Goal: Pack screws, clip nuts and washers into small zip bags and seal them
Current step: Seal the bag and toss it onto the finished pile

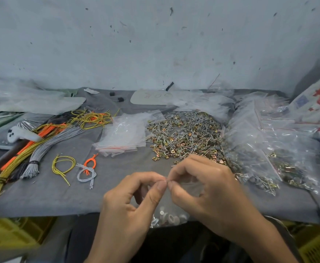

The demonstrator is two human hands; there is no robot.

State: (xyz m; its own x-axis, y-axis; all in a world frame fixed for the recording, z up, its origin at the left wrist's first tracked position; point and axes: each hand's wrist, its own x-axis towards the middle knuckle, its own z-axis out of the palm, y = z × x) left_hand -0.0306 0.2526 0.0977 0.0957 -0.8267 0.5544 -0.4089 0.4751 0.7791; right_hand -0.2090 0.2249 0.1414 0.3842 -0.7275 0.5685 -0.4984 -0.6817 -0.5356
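Nearest the camera, the left hand (134,204) and the right hand (208,188) meet thumb to forefinger. Each pinches the top edge of a small clear zip bag (176,204), which hangs between them over the front edge of the table. Washers (171,218) and a few bright metal pieces sit at the bottom of the bag. Below the table edge on the left is a yellow crate (9,234). The table is covered with a grey cloth (60,196). On it, just beyond the hands, lie a loose yellow cord loop (63,166) and a small knot of orange and grey cords (88,170). Further back in the middle, a broad pile of screws, clip nuts and washers (185,135) is spread out. A stack of empty zip bags (123,135) lies just to its left, and a heap of filled bags (259,149) to its right. At far left are long bundles of yellow, orange and grey cords (47,143), with a white controller (21,134) resting beside them. A stained pale wall (155,44) stands behind.
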